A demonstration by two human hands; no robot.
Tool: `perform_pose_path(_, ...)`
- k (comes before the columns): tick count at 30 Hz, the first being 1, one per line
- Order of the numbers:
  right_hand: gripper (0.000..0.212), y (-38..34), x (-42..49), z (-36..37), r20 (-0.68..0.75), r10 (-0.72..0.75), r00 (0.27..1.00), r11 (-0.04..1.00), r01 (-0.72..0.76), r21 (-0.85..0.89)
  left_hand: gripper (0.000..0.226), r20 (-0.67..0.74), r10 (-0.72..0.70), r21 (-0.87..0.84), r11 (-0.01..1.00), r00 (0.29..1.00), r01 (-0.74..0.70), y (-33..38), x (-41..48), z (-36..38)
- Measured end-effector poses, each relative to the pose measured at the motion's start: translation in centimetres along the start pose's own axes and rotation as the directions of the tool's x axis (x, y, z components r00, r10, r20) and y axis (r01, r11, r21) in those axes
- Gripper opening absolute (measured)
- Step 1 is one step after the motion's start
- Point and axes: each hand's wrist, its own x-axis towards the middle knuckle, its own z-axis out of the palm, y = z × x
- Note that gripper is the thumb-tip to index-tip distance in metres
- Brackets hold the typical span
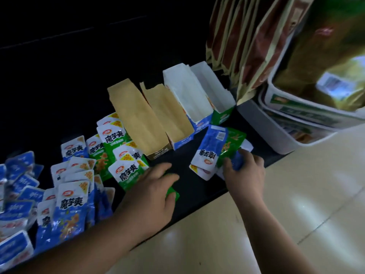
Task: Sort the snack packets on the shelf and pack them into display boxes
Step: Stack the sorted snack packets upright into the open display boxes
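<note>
Sorting goes cleanly if the left hand, fingers curled on a green packet just before the display boxes, and the right hand, grasping mixed packets there, separate colours before boxing.

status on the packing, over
Left hand grips a green packet. Right hand grips a mixed bunch of packets. Four display boxes look empty. Nothing in the way.
</note>
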Motion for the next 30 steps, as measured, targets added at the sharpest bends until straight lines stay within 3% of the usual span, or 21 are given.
perform_pose_path(4,0.058,0.1,2.4,-0.5,0.004,0.096,0.995,0.983,-0.095,0.154,0.056,0.182,0.003,0.021,1.000,0.983,-0.007,3.7,6.1,2.2)
perform_pose_path(7,0.039,-0.4,3.2,-0.4,0.078,0.185,0.980,0.931,-0.200,0.307,0.075,0.207,-0.063,-0.055,0.996,0.976,0.076,5.4,9.5,4.9)
perform_pose_path(10,0.021,-0.3,3.8,-0.3,0.151,0.261,0.954,0.841,-0.301,0.450,0.081,0.134,-0.115,0.002,0.993,0.984,0.116,6.4,10.1,6.5)
perform_pose_path(13,0.007,-0.3,3.6,-0.8,0.255,0.291,0.922,0.737,-0.386,0.555,0.070,0.039,-0.059,-0.008,0.998,0.998,0.059,7.0,8.9,7.3)
perform_pose_path(15,0.013,-0.5,2.9,-0.9,0.303,0.294,0.907,0.702,-0.419,0.575,0.066,0.038,-0.049,-0.104,0.993,0.998,0.053,6.9,8.2,7.7)
perform_pose_path(18,0.027,-1.1,1.3,-0.8,0.312,0.313,0.897,0.685,-0.441,0.580,0.067,0.108,-0.060,-0.282,0.955,0.992,0.089,6.8,7.1,7.2)
perform_pose_path(21,0.026,-2.6,-1.2,-2.5,0.295,0.289,0.911,0.714,-0.410,0.567,0.062,0.146,-0.068,-0.427,0.895,0.987,0.125,6.8,5.3,4.5)
perform_pose_path(25,0.023,-6.9,-6.7,-5.3,0.433,0.115,0.894,0.731,-0.371,0.573,0.013,0.000,-0.191,-0.453,0.875,0.982,0.170,5.1,2.0,-2.1)
perform_pose_path(26,0.024,-8.3,-8.3,-5.8,0.488,0.064,0.871,0.729,-0.375,0.573,0.014,-0.027,-0.256,-0.460,0.861,0.966,0.215,4.6,1.0,-4.2)
perform_pose_path(28,0.024,-11.4,-11.0,-6.8,0.561,-0.016,0.827,0.735,-0.371,0.568,0.030,0.028,-0.426,-0.539,0.756,0.904,0.373,4.3,-1.6,-8.5)
perform_pose_path(30,0.026,-14.6,-13.1,-8.4,0.621,-0.071,0.780,0.750,-0.369,0.549,0.044,0.150,-0.540,-0.682,0.550,0.828,0.482,4.4,-4.6,-12.5)
